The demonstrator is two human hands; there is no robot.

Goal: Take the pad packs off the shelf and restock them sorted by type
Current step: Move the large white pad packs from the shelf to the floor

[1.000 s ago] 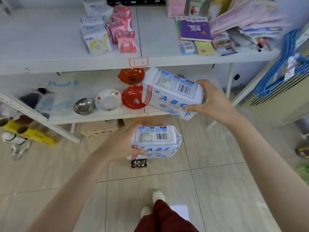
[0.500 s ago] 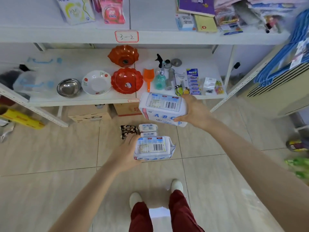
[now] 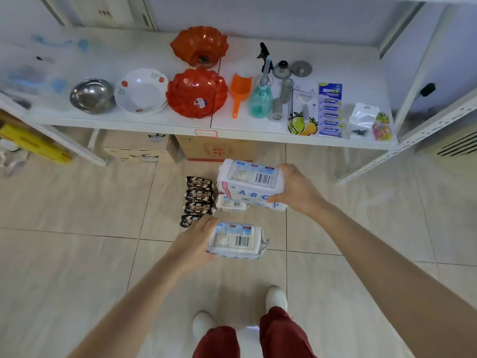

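Pad pack (image 3: pixel 251 186) is being gripped by the curled right hand (image 3: pixel 296 189), a second pack (image 3: pixel 236 240) by the left hand (image 3: pixel 192 245). Both are being carried lower than half a second ago, close over the tiled floor (image 3: pixel 77 228), near a white pack (image 3: pixel 231 203) and four dark packs (image 3: pixel 198 200) lying before the shelf (image 3: pixel 129 122).

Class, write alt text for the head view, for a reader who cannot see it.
A person's left hand and right hand each grip a white pad pack, the right pack larger than the left pack, over a tiled floor where dark packs lie. A white shelf behind holds bowls.
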